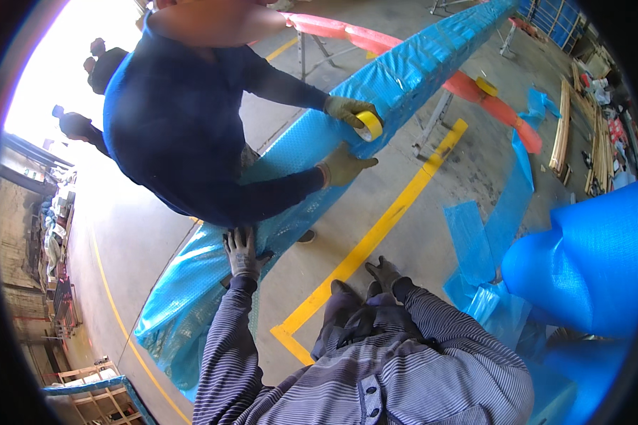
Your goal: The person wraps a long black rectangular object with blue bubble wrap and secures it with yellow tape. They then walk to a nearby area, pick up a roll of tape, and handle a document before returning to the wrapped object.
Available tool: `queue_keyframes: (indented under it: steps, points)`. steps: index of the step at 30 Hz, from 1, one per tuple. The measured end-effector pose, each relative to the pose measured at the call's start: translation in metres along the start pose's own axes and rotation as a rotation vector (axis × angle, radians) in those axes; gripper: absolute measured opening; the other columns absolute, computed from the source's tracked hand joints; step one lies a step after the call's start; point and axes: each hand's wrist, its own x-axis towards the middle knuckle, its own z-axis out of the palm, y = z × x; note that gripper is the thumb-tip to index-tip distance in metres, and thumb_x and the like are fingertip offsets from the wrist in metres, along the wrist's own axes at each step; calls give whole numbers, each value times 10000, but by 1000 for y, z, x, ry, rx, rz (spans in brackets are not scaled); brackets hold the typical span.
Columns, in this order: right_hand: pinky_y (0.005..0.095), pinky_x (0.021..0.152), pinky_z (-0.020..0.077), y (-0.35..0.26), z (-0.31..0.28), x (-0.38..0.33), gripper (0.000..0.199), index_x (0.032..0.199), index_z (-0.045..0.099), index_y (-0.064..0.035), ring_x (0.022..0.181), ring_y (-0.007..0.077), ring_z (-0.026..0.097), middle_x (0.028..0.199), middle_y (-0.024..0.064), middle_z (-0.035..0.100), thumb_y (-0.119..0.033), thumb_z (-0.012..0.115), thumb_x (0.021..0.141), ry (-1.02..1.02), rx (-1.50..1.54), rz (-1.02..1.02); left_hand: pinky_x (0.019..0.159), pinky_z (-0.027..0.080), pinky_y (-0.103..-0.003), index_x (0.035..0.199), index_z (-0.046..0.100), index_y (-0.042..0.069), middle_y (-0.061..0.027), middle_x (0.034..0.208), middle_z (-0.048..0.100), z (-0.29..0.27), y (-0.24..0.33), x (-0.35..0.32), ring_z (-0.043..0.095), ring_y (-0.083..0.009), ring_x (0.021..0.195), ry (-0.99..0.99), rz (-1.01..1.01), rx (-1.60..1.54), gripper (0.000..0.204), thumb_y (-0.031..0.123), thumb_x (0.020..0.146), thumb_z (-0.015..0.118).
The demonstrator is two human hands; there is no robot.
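Note:
A long piece wrapped in blue bubble wrap (298, 145) runs from the lower left to the upper right. My left hand (242, 253), in a grey glove, lies on the wrap with its fingers spread. Away from the wrap, my right hand (383, 272) hangs in front of my body, gloved, fingers apart and holding nothing. Across the piece a co-worker in a dark blue top (181, 120) leans over it. That person's gloved hand holds a roll of yellow tape (368, 126) against the wrap; their other glove (345, 166) rests on the near side.
Large rolls of blue bubble wrap (588, 262) stand at my right, with loose blue strips (500, 227) on the floor. Pink wrap (482, 103) lies over metal trestles (432, 127). Wooden strips (561, 131) lie at the far right. A yellow line (397, 216) marks the floor.

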Motion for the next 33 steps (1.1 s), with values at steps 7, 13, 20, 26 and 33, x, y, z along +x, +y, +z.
queue_keyframes:
  steps: [7,13,20,26,33]
  points:
    - [529,1003,514,0,-8,2,934,1398,479,75,1190,510,627,1255,356,653,-719,594,918,58,-92,-91,1280,170,-598,1582,413,177,-202,1638,326,-9,4,-1,260,-451,1530,-26,-15,-26,1149,486,617,955]
    - [490,943,546,-7,-39,11,1017,1463,402,139,1083,448,689,1098,307,716,-683,629,909,214,26,-178,1277,176,-595,1548,438,161,-215,1600,360,-13,7,-1,271,-448,1520,-8,8,-32,1099,455,622,953]
    - [478,925,549,4,-41,12,997,1417,449,144,1042,447,713,1021,266,752,-675,645,884,250,155,-34,1278,168,-605,1539,434,141,-227,1614,346,8,-3,-1,269,-457,1523,-46,-7,22,1090,482,639,946]
    - [463,1051,502,57,-17,18,1027,1446,470,144,1297,447,594,1339,358,622,-683,687,877,250,-4,70,1285,165,-586,1526,453,145,-222,1594,361,10,-6,-1,276,-456,1506,46,47,-6,1056,475,643,928]
    - [479,1099,466,89,-24,-3,1039,1432,464,154,1330,482,556,1379,381,580,-716,631,889,207,-41,234,1284,157,-599,1543,434,170,-215,1634,321,8,-3,-1,260,-456,1529,-20,6,38,1072,469,648,945]
